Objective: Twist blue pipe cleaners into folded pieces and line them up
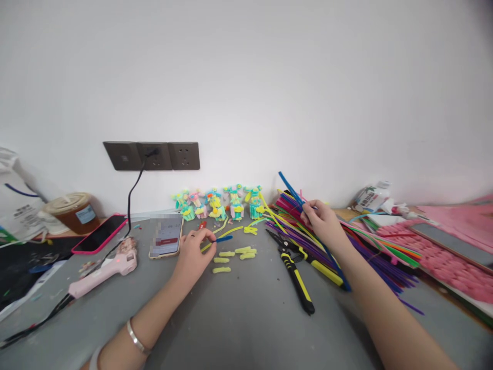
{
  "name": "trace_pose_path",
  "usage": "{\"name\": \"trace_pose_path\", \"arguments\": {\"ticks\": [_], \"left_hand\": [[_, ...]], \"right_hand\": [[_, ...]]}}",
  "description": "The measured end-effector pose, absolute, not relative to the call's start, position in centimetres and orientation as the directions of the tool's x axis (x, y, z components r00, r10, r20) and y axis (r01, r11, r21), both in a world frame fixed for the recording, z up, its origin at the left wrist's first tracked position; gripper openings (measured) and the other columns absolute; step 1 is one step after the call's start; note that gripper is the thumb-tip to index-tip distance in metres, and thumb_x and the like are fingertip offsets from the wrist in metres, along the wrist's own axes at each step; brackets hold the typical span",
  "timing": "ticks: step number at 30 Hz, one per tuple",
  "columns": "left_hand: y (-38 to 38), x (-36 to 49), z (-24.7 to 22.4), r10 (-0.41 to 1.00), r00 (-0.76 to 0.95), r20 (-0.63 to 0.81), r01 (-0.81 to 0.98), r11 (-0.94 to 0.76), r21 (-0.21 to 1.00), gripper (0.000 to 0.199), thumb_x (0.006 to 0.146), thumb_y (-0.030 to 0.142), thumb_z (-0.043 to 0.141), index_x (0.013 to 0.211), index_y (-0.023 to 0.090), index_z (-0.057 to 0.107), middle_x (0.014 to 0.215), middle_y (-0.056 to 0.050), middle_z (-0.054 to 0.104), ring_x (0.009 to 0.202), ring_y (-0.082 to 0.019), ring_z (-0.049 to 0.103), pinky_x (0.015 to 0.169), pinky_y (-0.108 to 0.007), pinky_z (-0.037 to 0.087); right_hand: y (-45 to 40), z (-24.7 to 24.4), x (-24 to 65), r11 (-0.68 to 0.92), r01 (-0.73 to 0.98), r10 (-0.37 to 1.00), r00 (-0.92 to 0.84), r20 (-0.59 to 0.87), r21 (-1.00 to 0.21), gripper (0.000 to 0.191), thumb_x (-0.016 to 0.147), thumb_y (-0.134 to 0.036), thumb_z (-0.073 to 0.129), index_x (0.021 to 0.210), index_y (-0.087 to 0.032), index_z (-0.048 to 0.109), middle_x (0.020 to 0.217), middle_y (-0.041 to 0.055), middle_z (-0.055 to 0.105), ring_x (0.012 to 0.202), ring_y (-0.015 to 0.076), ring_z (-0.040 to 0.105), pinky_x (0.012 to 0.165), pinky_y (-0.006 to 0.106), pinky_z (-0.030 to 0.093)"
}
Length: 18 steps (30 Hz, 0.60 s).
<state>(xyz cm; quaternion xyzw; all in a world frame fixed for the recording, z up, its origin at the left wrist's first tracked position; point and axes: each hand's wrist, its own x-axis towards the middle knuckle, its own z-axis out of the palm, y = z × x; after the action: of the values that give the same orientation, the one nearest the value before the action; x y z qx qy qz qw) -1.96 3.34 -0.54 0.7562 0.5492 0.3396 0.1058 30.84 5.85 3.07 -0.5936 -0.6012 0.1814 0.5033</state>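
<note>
- The right hand (318, 220) pinches a long, straight, blue fuzzy stem (290, 188) between its thumb and fingertips; the stem's upper end points up and to the left, above the edge of the heap beside it.
- The left hand (197, 246) is low over the grey tabletop (246, 329), its thumb and forefinger curved toward each other at the near end of a short blue fuzzy piece (225, 239); the contact is too small to make out, so I cannot tell whether they grip it.
- Short, pale yellow-green fuzzy pieces (221, 270) lie on the tabletop just right of the left hand, near each other.
- Behind them, 5 small multicoloured fuzzy figures (235, 204) stand in a row near the white wall (246, 92).
- A pair of black-and-yellow hand cutters (296, 280) lies between the yellow-green pieces and the right forearm, handles spread.
- A heap of long, many-coloured fuzzy stems (370, 257) (purple shows most) extends under and beyond the right forearm.
- A phone with a lit screen (166, 235) is just left of the left hand; farther left are a pale pink glue gun (102, 276) and a dark-screened phone in a bright pink case (100, 234).
</note>
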Motion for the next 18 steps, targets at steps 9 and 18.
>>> {"name": "trace_pose_path", "arguments": {"ticks": [9,18], "left_hand": [[3.3,-1.9,-0.6,0.898,0.203,0.391,0.746,-0.400,0.533,0.007,0.079,0.017,0.056,0.081,0.023,0.059,0.079,0.001,0.067,0.084,-0.022,0.061,0.082,-0.036,0.037],[3.4,-2.0,-0.6,0.893,0.203,0.402,0.713,-0.416,0.564,0.006,0.080,0.018,0.055,0.081,0.023,0.058,0.079,0.000,0.067,0.083,-0.021,0.062,0.080,-0.034,0.042]], "right_hand": [[5.9,2.2,30.3,0.225,0.714,0.872,0.156,0.464,-0.663,0.021,0.074,-0.040,0.058,0.069,-0.020,0.055,0.067,0.0017,0.054,0.061,0.0173,0.048,0.060,0.030,0.039],[4.3,4.0,30.3,0.121,0.852,0.753,0.256,0.607,-0.509,0.039,0.093,-0.035,0.035,0.065,-0.021,0.058,0.070,0.0061,0.056,0.067,0.0227,0.053,0.067,0.034,0.037]]}}
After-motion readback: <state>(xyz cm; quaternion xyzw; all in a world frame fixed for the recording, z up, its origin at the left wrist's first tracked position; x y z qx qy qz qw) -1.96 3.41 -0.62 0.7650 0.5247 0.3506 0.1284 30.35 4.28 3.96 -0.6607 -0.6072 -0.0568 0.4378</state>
